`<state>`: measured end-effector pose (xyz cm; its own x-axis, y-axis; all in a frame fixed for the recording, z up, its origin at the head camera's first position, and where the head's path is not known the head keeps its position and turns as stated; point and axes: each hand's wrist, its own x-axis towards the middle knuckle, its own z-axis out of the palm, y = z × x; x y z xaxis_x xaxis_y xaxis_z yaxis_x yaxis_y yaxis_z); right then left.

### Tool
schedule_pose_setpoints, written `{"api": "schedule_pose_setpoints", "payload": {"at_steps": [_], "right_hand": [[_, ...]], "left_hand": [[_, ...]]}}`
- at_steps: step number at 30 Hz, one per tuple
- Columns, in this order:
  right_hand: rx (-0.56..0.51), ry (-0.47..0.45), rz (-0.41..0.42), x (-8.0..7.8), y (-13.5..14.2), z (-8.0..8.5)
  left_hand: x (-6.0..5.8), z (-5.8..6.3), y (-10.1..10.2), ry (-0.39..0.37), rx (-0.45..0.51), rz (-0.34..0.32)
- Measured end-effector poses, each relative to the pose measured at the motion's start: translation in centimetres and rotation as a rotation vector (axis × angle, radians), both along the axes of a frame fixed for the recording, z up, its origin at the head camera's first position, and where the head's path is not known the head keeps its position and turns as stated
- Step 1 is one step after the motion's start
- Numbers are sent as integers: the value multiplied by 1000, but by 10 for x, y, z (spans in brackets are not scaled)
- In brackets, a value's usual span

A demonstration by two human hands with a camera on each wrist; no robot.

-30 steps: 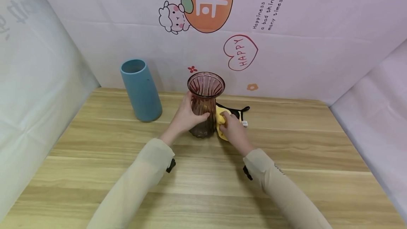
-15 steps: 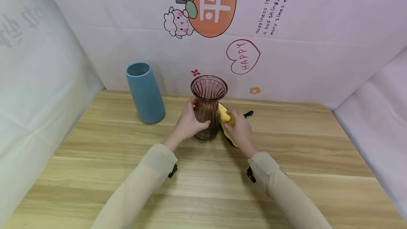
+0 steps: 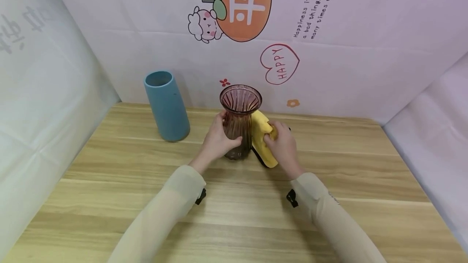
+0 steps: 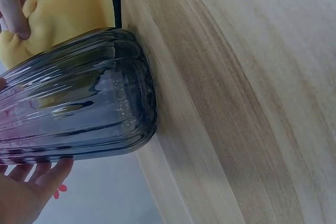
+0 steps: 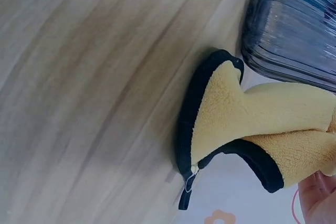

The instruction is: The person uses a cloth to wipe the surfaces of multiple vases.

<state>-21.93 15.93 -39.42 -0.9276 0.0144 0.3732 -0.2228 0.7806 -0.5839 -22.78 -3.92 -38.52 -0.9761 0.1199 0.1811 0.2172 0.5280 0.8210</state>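
Observation:
A ribbed, purple-tinted glass vase (image 3: 239, 125) stands upright on the table, its flared mouth facing up. My left hand (image 3: 215, 143) holds it round its left side, the thumb across the front. In the left wrist view, fingers (image 4: 50, 177) lie along the glass. Just right of the vase, my right hand (image 3: 285, 145) pinches a yellow cloth (image 3: 260, 137) with black edging, bunched at its upper part. The right wrist view has the cloth (image 5: 226, 114) hanging in folds beside the vase (image 5: 289, 30), its black loop near the tabletop. Part of the cloth is hidden behind the right hand.
A tall blue vase (image 3: 168, 111) stands on the left near the back of the wooden table (image 3: 241, 218). Behind the table hangs a white printed cloth backdrop (image 3: 146, 7), with white sheets on both sides.
My right hand has pulled the yellow cloth up from lying on the table, so it now stands raised against the vase's right side. My left hand keeps its hold on the vase.

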Motion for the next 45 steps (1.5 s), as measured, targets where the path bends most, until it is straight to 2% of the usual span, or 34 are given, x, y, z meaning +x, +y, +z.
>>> {"api": "schedule_pose_setpoints", "payload": {"at_steps": [7,20,25,30,34,40,45], "right_hand": [[-46,18,-8,0,1,6],[-141,-23,-72,1,11,18],[-163,9,-89,0,15,24],[-204,64,-97,2,22,34],[-200,93,-97,4,28,39],[-193,97,-111,6,33,42],[-150,123,-101,5,34,41]], "left_hand": [[-1,0,2,33,-18,4],[-9,0,4,18,-33,16],[-14,1,4,23,-17,22],[-21,-2,1,18,42,5],[-26,-4,-1,2,87,2],[-29,-2,0,-17,89,27],[-33,-1,2,-18,74,75]]}}
